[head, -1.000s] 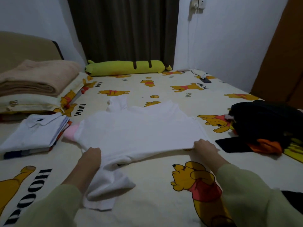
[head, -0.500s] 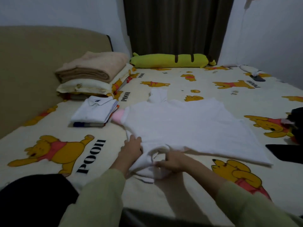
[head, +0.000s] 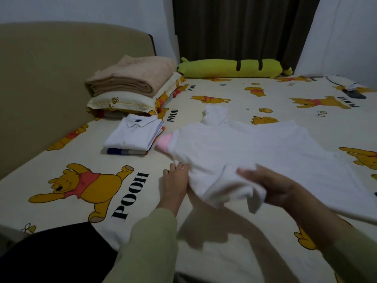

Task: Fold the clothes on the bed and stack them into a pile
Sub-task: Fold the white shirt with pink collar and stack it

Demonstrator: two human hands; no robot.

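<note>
A white soft-fabric top with a pink collar (head: pixel 255 152) lies spread across the middle of the cream bed sheet printed with yellow cartoon bears (head: pixel 102 193), its long axis running left to right, the pink collar end toward the left and its hem toward the right, where the cloth runs out of the picture. One sleeve points away toward the far side of the bed; the near sleeve is bunched and lifted off the sheet. The left hand (head: pixel 175 180) rests on the near left edge of the top, fingers straight and close together, pressing the cloth down. The right hand (head: pixel 271 186) holds the bunched near sleeve, its fingers curled round the fabric. Just left of the collar sits a small pile of folded clothes with a white collared shirt on top (head: pixel 134 137), apart from the top by a thin gap. Behind it a folded tan blanket (head: pixel 132 78) lies on a cream pillow (head: pixel 122 103) against the beige headboard (head: pixel 51 78). A long yellow-green plush bolster (head: pixel 232 68) lies at the far edge below dark curtains (head: pixel 240 27). A small dark object at the far right (head: pixel 355 94) is too dim to identify.
</note>
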